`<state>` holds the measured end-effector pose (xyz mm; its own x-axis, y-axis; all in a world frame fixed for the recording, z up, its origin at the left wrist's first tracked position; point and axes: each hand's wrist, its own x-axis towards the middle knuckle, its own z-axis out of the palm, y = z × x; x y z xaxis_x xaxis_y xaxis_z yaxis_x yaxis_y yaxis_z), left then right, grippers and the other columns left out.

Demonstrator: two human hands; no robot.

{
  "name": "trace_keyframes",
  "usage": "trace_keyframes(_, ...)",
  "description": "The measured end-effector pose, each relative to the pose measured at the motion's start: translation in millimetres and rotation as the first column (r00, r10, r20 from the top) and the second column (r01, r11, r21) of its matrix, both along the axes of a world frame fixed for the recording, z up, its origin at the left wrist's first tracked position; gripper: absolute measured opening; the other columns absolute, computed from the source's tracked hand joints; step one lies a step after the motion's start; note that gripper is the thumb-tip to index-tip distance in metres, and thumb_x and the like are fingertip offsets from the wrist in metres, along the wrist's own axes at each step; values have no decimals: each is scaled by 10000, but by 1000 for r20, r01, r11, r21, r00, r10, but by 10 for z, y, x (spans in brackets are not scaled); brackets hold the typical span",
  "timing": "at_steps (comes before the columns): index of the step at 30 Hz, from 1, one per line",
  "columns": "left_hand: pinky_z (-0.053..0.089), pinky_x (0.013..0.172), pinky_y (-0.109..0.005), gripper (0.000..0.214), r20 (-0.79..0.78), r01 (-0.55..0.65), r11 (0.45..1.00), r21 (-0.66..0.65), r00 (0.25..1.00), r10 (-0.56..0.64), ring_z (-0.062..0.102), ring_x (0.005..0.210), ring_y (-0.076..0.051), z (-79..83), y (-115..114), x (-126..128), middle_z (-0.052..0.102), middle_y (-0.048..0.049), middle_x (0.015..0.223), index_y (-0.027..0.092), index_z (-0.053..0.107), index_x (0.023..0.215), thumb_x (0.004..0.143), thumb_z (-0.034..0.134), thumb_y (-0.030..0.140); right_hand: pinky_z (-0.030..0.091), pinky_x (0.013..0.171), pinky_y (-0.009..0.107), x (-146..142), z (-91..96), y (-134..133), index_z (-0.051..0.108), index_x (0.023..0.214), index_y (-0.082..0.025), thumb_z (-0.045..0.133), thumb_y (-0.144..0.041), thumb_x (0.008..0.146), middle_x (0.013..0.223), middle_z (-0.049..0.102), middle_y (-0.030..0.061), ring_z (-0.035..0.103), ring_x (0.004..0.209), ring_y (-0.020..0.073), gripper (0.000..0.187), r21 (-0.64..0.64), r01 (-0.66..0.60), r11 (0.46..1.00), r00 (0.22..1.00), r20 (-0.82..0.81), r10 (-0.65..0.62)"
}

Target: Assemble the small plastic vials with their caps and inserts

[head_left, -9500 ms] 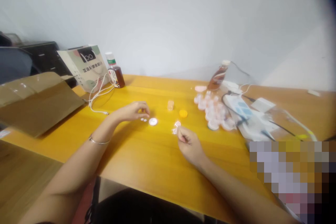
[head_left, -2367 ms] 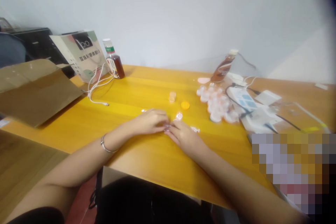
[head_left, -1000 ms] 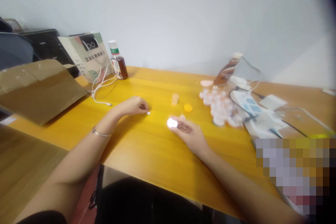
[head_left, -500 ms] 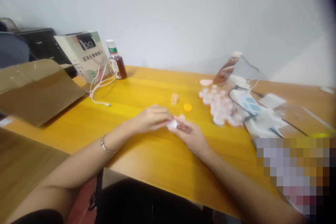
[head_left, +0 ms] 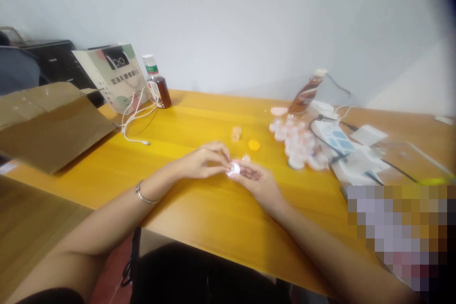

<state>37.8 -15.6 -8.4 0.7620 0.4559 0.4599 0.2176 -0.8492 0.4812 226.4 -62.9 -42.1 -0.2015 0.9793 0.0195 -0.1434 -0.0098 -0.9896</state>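
Between thumb and fingers, my right hand [head_left: 259,181] pinches a small round white piece [head_left: 233,169], perhaps a lid. My left hand [head_left: 204,161] reaches it from the other side, its thumb and fingertips at the piece's left edge; whether they grip or only touch it I cannot tell. Both hands are just above the table. Just behind my right fingers lies a small clear piece [head_left: 246,158]. Farther back are an orange disc [head_left: 254,145] and a small clear, peach-tinted container [head_left: 236,133].
A pile of small clear containers [head_left: 297,142] is on the right, by a tilted brown bottle [head_left: 307,92], white boxes and cables. On the left stand a dark red bottle [head_left: 159,88], a paper bag [head_left: 121,78], a white cable [head_left: 133,121] and a cardboard box [head_left: 53,128].
My left fingers have bent and drawn in, so the thumb and fingertips now meet at the white piece. My right hand keeps its hold in nearly the same place.
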Motion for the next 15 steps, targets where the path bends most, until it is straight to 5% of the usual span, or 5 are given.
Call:
trace_keyframes(11, 372, 919, -364, 189, -269, 5, 998, 66, 963, 13, 514, 979, -190, 122, -4, -98, 559, -74, 1078, 239, 662, 946, 786, 561, 253, 493, 867, 366, 13, 1, -23, 673, 891, -225, 720, -224, 611, 901, 712, 15, 656, 862, 174, 283, -1, 2, 1000, 1000, 14, -2)
trace_keyframes(15, 401, 895, -341, 193, -139, 7, 998, -69, 990, -17, 534, 944, -169, 133, -19, -96, 573, -79, 1020, 212, 659, 950, 793, 548, 216, 489, 868, 349, 0, 35, -26, 669, 901, -236, 720, -213, 607, 902, 711, 3, 654, 864, 166, 300, 5, -29, 1000, 1000, 9, 29)
